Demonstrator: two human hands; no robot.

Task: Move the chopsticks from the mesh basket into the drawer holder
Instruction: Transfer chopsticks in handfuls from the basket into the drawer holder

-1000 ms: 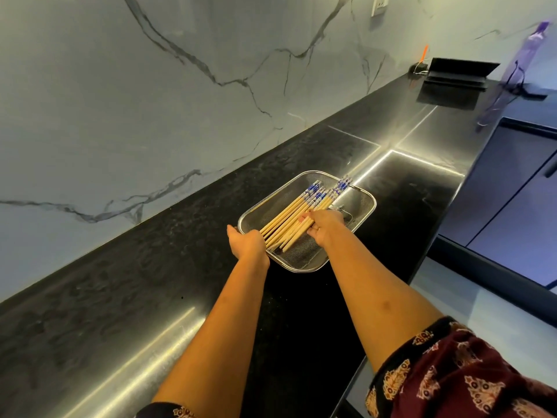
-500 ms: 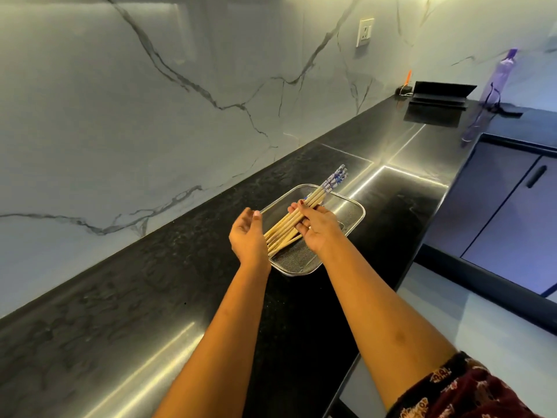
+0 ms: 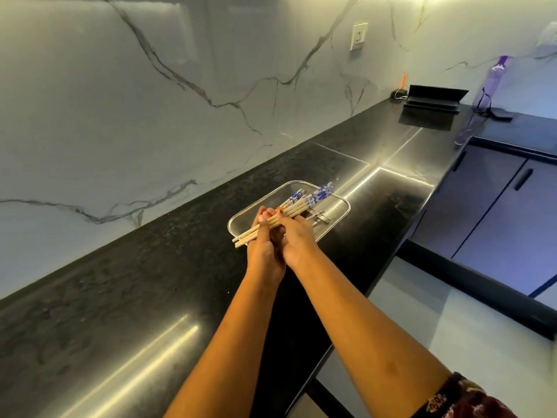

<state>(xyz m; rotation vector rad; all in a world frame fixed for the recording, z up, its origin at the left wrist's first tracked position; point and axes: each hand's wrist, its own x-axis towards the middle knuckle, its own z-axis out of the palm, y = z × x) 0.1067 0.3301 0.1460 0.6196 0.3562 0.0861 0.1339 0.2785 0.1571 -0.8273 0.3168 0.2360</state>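
A bundle of wooden chopsticks (image 3: 297, 204) with blue-and-white patterned tops is lifted above the steel mesh basket (image 3: 337, 217) on the black counter. My left hand (image 3: 265, 245) wraps around the bundle near its plain tips. Beside it, my right hand (image 3: 297, 238) grips the middle of the same bundle. The patterned ends point away over the basket's far rim. A small dark metal piece lies on the basket's mesh floor. No drawer or holder is in view.
The black counter (image 3: 150, 297) runs along a marble wall with a socket (image 3: 359, 36). At the far end stand a black folded device (image 3: 431, 98) and a purple bottle (image 3: 489, 82). Dark cabinet doors (image 3: 506, 206) stand to the right.
Both hands closed around the chopsticks and raised the bundle out of the basket. My left hand went from open beside the basket to gripping the tips.
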